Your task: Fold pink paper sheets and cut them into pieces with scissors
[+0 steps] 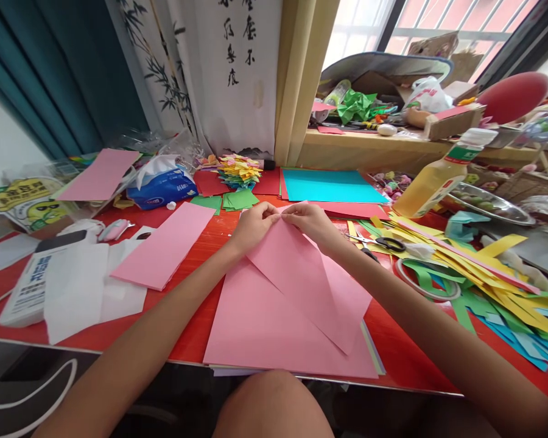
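Both hands meet at the far end of a pink paper sheet (308, 267), which looks folded and lies at an angle. My left hand (257, 224) pinches its top edge from the left. From the right, my right hand (311, 222) pinches the same edge close to the left fingertips. Beneath it lies a stack of paper (256, 334) with a pink sheet on top and paler sheets showing at its lower edges. A pile of pink paper strips (168, 246) sits to the left of my left hand. Scissors (383, 243) with black handles rest right of my right hand.
Yellow, green and blue paper strips (488, 280) cover the right side, near a tape roll (406, 274) and a bottle (433, 176). Blue card (333, 185) and a folded-paper piece (240, 171) lie at the back. A tissue pack (162, 182) and white box (27, 292) stand left.
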`<state>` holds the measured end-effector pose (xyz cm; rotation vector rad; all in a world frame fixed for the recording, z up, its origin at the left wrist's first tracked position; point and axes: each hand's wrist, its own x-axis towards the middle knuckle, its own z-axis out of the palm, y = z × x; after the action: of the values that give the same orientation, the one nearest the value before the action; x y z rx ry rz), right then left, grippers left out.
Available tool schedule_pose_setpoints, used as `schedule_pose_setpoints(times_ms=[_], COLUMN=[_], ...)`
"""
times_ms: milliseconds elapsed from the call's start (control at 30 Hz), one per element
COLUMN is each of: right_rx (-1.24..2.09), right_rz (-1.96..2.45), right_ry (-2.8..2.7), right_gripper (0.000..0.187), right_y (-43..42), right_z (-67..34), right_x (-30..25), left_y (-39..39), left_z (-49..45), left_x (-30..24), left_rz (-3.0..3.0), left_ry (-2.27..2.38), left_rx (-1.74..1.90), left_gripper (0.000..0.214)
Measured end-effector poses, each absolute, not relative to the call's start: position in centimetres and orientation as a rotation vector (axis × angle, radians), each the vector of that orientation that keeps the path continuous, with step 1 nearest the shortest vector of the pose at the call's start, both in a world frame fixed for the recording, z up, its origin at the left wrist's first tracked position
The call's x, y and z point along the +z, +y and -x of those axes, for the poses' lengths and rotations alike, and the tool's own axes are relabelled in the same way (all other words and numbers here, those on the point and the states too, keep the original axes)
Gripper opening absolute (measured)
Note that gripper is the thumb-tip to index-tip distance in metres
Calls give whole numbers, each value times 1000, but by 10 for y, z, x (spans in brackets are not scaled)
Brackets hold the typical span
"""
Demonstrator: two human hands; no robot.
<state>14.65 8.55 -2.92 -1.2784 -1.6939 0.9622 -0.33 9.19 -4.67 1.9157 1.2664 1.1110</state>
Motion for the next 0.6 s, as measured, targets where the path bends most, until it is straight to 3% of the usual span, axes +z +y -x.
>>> schedule_pose_setpoints(times_ms=[333, 600], right_rx=[835, 1003], right_rz=[1274, 1290], right_ry=[-1766, -1609], right_gripper=[23, 18], right_y=[80, 75], right_z=[-138, -137], right_x=[-30, -52], left_y=[87, 86], left_z=[-2, -1], left_x=[-48, -60], left_rz=[-2090, -2209], left_ry=[1385, 1431], left_rx=[1127, 1065], left_gripper=[13, 20])
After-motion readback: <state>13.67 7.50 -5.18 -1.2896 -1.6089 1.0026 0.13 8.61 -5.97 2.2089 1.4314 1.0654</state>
